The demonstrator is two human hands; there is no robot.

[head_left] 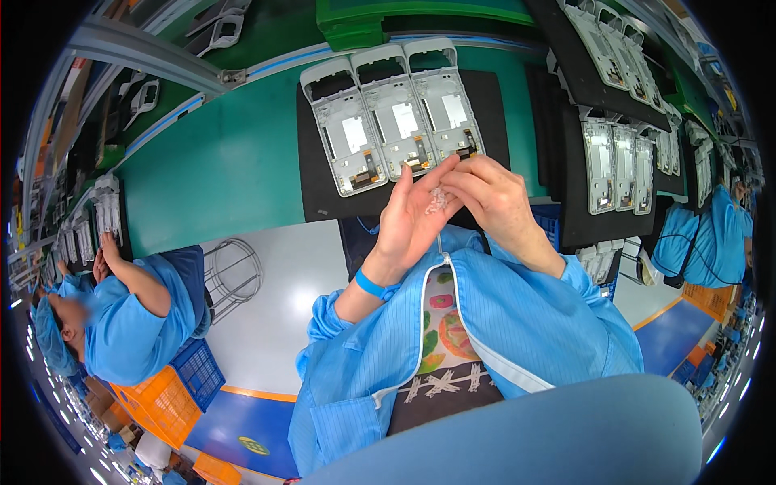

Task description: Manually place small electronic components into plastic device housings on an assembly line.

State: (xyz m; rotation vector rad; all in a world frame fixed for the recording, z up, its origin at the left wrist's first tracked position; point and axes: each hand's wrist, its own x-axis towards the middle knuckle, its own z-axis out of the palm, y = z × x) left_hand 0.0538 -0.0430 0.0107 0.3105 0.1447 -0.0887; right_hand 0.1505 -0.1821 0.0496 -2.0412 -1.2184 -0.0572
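My left hand [406, 222] is palm up, fingers extended, cupping a small heap of whitish, translucent pieces [437, 200] too tiny to identify. Over that palm, my right hand [497, 198] has its thumb and fingertips pinched together at the heap; anything between them is hidden. Just beyond both hands, three light-grey device housings lie side by side on a black mat [489, 105]: a left housing [341, 133], a middle housing [396, 113] and a right housing [443, 101]. Each has a loop-shaped far end, a bright rectangular plate and dark and orange flat cables near its close end.
The green bench [218, 153] carries the mat. On the right, more housings [621, 166] lie on black boards [594, 230]. At left, a co-worker in blue [133, 327] sits beside a wire stool [234, 271] and orange crate [158, 404]. A metal frame [145, 56] crosses the upper left.
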